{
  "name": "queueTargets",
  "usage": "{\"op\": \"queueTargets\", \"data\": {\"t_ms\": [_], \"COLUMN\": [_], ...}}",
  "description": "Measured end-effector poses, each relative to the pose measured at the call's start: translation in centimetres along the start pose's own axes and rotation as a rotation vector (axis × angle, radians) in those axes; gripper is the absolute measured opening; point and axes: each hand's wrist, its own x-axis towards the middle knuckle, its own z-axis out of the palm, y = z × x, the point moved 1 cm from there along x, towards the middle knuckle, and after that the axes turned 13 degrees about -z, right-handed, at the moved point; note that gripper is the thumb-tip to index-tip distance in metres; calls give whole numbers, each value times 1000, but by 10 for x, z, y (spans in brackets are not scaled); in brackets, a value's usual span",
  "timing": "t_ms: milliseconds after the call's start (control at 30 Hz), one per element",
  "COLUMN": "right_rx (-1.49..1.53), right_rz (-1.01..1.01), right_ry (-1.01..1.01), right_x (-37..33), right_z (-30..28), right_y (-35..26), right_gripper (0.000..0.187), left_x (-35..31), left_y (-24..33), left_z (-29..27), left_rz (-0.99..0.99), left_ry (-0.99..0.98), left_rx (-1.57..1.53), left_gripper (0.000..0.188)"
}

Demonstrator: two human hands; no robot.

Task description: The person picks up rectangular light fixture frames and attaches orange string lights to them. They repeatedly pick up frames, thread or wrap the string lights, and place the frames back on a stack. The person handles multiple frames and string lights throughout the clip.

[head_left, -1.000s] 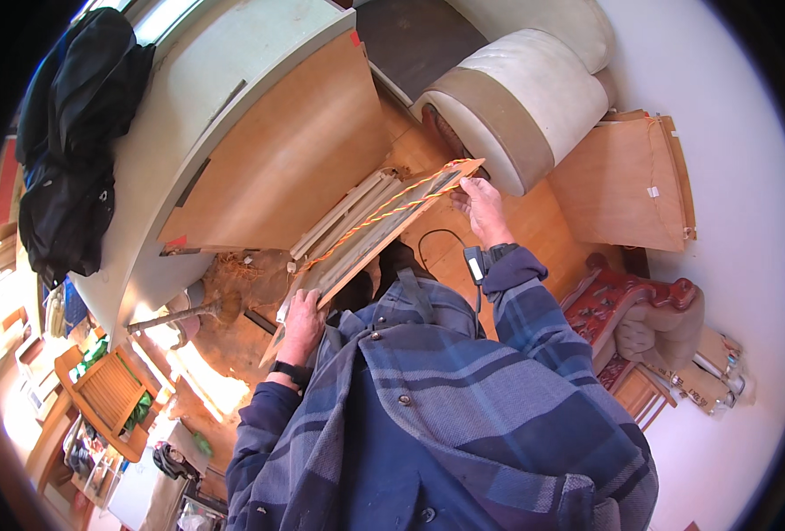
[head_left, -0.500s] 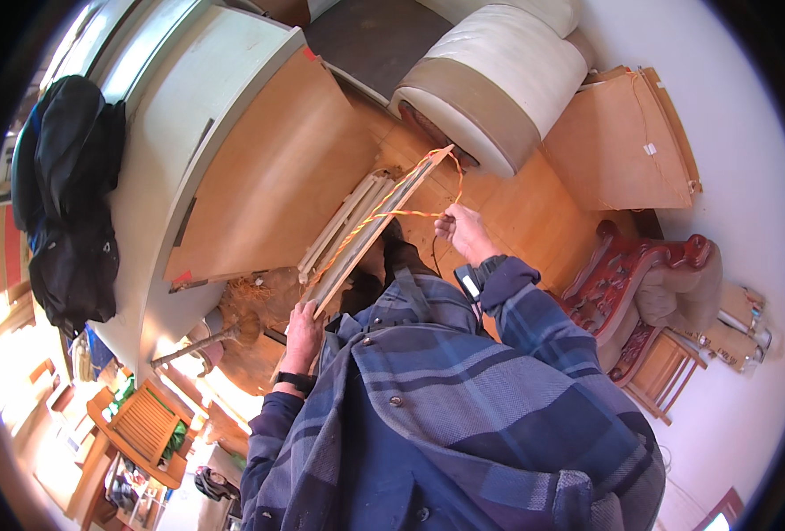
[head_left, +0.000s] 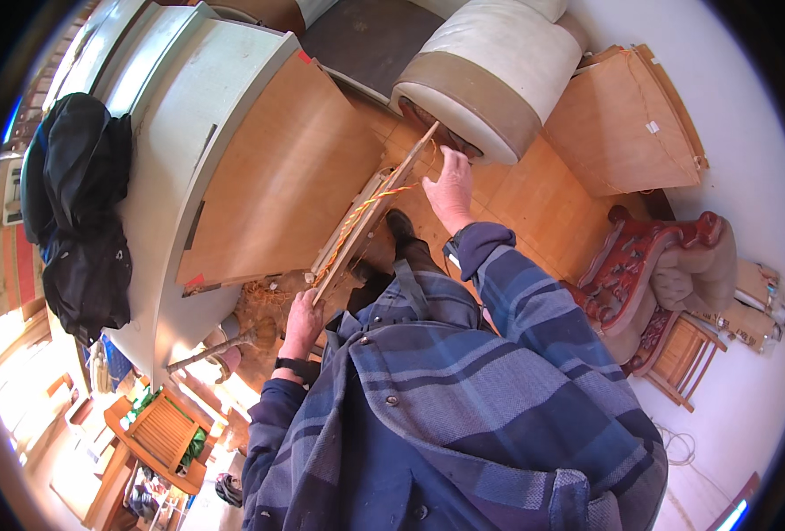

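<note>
A long, narrow wooden strip (head_left: 376, 215) slants up and away from me, its far tip near the end of the upholstered sofa. My left hand (head_left: 303, 322) is closed round its near end. A twisted yellow-and-red cord (head_left: 350, 232) lies along the strip, and one length of it crosses to the right. That length reaches the thumb side of my right hand (head_left: 451, 188), which is raised beside the strip's far part, apart from the wood. The right fingers look bent round the cord, though their tips are partly hidden.
A large pale cabinet with a wooden panel (head_left: 277, 177) stands on the left, with black cloth (head_left: 82, 212) hanging on it. The sofa (head_left: 490, 71) is ahead. At right are leaning boards (head_left: 627, 124) and a carved red chair (head_left: 645, 261). A wooden stool (head_left: 158, 429) stands lower left.
My right hand has moved up and slightly left, toward the strip's far end. The loop of cord has shrunk from view. The strip's far tip has shifted left; my left hand keeps its grip.
</note>
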Motion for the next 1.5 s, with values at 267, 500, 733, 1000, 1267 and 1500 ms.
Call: {"op": "queueTargets", "data": {"t_ms": [267, 500, 733, 1000, 1267, 1500], "right_rx": [-145, -48, 19, 152, 456, 448], "right_rz": [-426, -521, -621, -664, -348, -212], "right_ry": [-267, -264, -387, -694, -1178, -1412], "right_x": [15, 21, 15, -17, -19, -14], "right_z": [-17, -13, -14, -28, -34, -36], "right_y": [-21, -29, -50, -59, -56, -74], "right_gripper": [62, 45, 25, 35, 33, 33], "left_x": [13, 8, -13, -30, -48, -54], "left_y": [-9, -9, 8, 32, 39, 43], "left_z": [-13, -10, -2, 4, 15, 21], "left_rz": [13, 10, -20, -105, -137, -157], "left_ry": [23, 59, 200, 389, 397, 391], "left_rx": [29, 8, -24, 33, -17, -20], "left_gripper": [32, 32, 39, 48, 48, 46]}}
